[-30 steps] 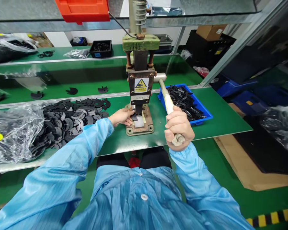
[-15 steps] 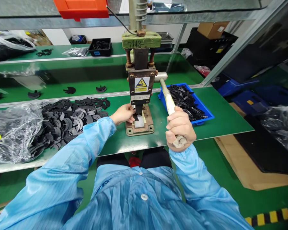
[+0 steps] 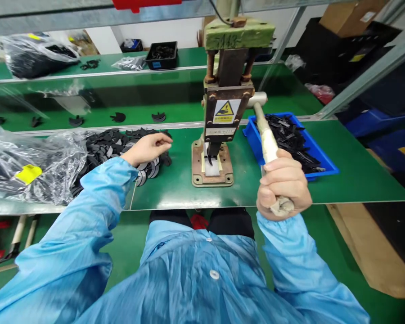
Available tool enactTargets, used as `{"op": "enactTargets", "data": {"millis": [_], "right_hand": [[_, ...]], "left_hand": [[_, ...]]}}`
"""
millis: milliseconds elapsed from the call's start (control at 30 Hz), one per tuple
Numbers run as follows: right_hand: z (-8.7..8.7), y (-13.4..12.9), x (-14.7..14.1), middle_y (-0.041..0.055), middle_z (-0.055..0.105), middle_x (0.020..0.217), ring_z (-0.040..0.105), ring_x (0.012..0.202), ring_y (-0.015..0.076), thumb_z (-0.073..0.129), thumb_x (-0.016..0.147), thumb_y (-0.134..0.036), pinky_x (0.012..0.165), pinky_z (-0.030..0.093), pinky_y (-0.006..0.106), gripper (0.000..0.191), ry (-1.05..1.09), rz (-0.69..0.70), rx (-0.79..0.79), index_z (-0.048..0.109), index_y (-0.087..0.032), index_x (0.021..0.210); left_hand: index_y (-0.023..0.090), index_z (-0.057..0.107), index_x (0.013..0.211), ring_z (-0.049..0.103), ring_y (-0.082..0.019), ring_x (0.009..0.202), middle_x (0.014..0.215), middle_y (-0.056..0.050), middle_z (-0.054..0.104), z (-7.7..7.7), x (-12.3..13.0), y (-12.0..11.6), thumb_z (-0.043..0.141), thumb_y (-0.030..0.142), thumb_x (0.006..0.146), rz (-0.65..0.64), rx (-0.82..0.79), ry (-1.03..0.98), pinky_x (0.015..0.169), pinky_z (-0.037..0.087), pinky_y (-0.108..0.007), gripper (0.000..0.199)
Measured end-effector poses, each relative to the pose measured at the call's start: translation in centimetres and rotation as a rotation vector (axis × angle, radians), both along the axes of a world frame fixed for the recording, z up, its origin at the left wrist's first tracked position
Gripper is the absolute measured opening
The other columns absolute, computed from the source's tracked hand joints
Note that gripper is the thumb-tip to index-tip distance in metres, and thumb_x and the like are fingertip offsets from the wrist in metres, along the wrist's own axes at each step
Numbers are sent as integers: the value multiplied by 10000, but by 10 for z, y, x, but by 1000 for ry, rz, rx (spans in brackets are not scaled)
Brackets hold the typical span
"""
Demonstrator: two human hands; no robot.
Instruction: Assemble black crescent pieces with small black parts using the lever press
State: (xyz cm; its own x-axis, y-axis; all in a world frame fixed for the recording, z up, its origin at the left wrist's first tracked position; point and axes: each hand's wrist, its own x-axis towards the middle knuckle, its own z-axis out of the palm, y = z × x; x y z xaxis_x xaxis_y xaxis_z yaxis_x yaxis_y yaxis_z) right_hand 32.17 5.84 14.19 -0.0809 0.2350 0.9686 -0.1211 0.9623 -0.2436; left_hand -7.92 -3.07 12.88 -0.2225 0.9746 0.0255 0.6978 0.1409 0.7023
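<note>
My left hand (image 3: 148, 147) hovers over the right part of a pile of black curved plastic pieces (image 3: 104, 146). Its fingers are loosely bent, a gap shows by the thumb, and nothing is visible in them. Wrapped round the cloth-bound end of the press lever (image 3: 267, 137) is my right hand (image 3: 285, 186). The hand press (image 3: 227, 67) stands in front of me with its ram low. A small black piece (image 3: 209, 159) sits at the ram's tip, above a light metal block (image 3: 212, 168) on the press base.
Right of the press, a blue bin (image 3: 330, 168) holds black strips. A clear plastic bag (image 3: 37, 166) lies at the left beside the pile. Several curved pieces, such as this one (image 3: 118, 117), lie farther back. A black tray (image 3: 150, 63) stands behind.
My left hand has left the black piece at the press and moved left over the pile. My right hand keeps its grip on the lever. The view has shifted left.
</note>
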Motion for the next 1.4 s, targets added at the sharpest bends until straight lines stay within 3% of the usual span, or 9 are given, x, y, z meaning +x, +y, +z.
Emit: {"op": "enactTargets", "data": {"millis": [133, 233, 367, 700, 900, 1033, 1133, 1233, 1400], "right_hand": [[-1, 1, -3, -52, 645, 737, 732, 896, 169, 740, 949, -366, 1086, 612, 600, 273, 27, 0, -15, 587, -239, 762], [-1, 2, -4, -50, 637, 715, 730, 874, 171, 751, 935, -377, 1085, 611, 598, 281, 51, -4, -15, 586, -242, 751], [-1, 4, -3, -45, 649, 700, 731, 844, 183, 774, 901, -369, 1079, 614, 602, 279, 39, 3, -7, 585, -253, 731], [1, 3, -2, -42, 660, 714, 734, 850, 184, 766, 901, -359, 1087, 615, 603, 265, 25, -9, 9, 575, -249, 754], [0, 2, -2, -43, 642, 718, 728, 873, 181, 758, 932, -392, 1102, 609, 595, 287, 12, -8, 8, 568, -252, 768], [-1, 2, -4, -42, 642, 704, 719, 850, 183, 768, 906, -380, 1086, 616, 589, 292, 40, -12, -6, 564, -249, 743], [-1, 2, -4, -44, 637, 694, 721, 840, 185, 767, 900, -382, 1081, 621, 591, 297, 31, -25, -11, 558, -254, 733], [-1, 1, -4, -46, 630, 692, 721, 836, 184, 756, 907, -386, 1076, 622, 593, 298, 36, -37, -13, 549, -256, 736], [0, 1, -1, -43, 650, 724, 727, 866, 191, 756, 908, -366, 1095, 613, 604, 256, -2, -25, -8, 568, -258, 773]], "left_hand": [[222, 813, 1280, 681, -354, 1265, 1300, -149, 776, -23, -23, -26, 672, 307, 920, -159, -100, 583, 1153, 497, -508, 397], [248, 767, 1389, 614, -389, 1346, 1440, -153, 726, -38, -18, -28, 695, 286, 901, -211, -154, 730, 1149, 470, -546, 495], [252, 775, 1354, 593, -405, 1328, 1429, -155, 735, -46, -4, -14, 681, 259, 917, -246, -193, 777, 1096, 444, -566, 447], [181, 772, 1284, 734, -307, 1115, 1157, -160, 794, -57, 25, 21, 543, 280, 1049, -277, -101, 635, 1035, 508, -420, 343], [232, 721, 1424, 728, -271, 1121, 1286, -134, 709, -31, 24, 16, 463, 325, 1103, -183, 63, 590, 975, 554, -357, 422], [215, 628, 1514, 727, -292, 1122, 1260, -127, 732, -18, 28, 14, 608, 298, 1028, -175, 37, 491, 961, 541, -357, 494], [197, 700, 1317, 725, -247, 929, 1029, -78, 763, -27, 44, 18, 749, 333, 945, -95, -8, 280, 840, 529, -315, 398], [215, 723, 1053, 665, -178, 776, 877, -22, 738, -47, 64, 23, 789, 377, 923, -12, -4, -26, 725, 495, -262, 218], [209, 659, 905, 593, -121, 630, 714, 20, 662, -66, 81, 30, 786, 426, 953, 111, 37, -253, 600, 434, -219, 255]]}}
